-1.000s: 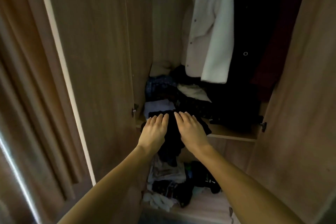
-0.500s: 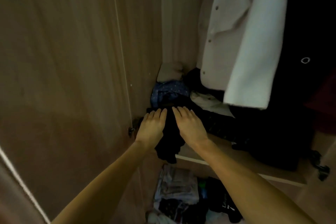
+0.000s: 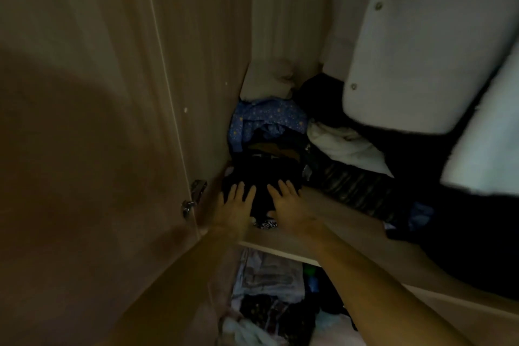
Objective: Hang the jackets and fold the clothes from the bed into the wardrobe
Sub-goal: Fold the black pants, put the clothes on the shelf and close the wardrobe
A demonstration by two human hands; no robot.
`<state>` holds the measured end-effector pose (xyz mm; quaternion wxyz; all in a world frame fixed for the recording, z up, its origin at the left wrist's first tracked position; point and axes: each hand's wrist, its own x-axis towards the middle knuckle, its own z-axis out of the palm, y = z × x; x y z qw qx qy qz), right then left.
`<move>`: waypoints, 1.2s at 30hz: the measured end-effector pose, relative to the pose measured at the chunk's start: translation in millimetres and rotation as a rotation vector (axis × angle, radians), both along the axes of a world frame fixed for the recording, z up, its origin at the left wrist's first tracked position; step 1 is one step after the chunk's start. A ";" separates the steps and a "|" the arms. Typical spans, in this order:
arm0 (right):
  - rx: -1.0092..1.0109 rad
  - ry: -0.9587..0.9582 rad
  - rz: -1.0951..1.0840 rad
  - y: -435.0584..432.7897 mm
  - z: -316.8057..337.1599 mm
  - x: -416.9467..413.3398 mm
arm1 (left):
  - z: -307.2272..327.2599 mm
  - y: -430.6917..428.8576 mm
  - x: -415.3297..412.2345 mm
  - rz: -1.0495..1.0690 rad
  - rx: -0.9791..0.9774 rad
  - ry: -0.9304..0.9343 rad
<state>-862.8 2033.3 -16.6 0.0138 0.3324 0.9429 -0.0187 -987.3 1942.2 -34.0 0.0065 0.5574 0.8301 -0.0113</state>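
- Open wardrobe door (image 3: pixel 84 121) at far left, metal hinge (image 3: pixel 193 199) at its inner edge.
- Left hand (image 3: pixel 234 211) flat on black folded garment (image 3: pixel 264 180), fingers spread, gripping nothing.
- Black folded garment on shelf (image 3: pixel 351 222), in the left corner, just in front of blue patterned cloth (image 3: pixel 266 121).
- Right hand (image 3: pixel 289 205) flat on same garment, fingers extended, not clenched.
- White jacket (image 3: pixel 421 50) hanging above right part of shelf.
- Heaped clothes (image 3: pixel 269 289) in the compartment below.
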 end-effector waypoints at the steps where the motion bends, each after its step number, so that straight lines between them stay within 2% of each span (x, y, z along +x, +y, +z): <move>1: -0.017 0.002 -0.001 2.1 -8.4 1.6 | -10.1 -2.1 -0.1 -0.006 -0.002 -0.009; 7: -0.040 0.042 -0.007 2.9 -17.3 3.2 | -13.7 4.0 4.0 0.037 0.032 0.028; 11: 0.005 0.190 0.003 -11.2 -3.4 12.1 | 1.7 -1.6 15.1 0.022 0.049 0.009; 19: 0.101 0.445 0.031 -59.9 50.4 72.2 | 55.4 -67.1 61.1 0.030 0.390 -0.019; 23: 0.095 0.455 0.075 -100.4 69.6 100.5 | 73.6 -112.9 92.1 0.023 0.511 -0.051; 28: 0.060 0.466 0.152 -155.9 81.1 129.7 | 82.5 -185.1 129.5 0.045 0.485 0.027; 36: -0.108 0.460 0.184 -243.8 89.1 143.7 | 98.9 -293.8 147.7 0.108 0.402 0.043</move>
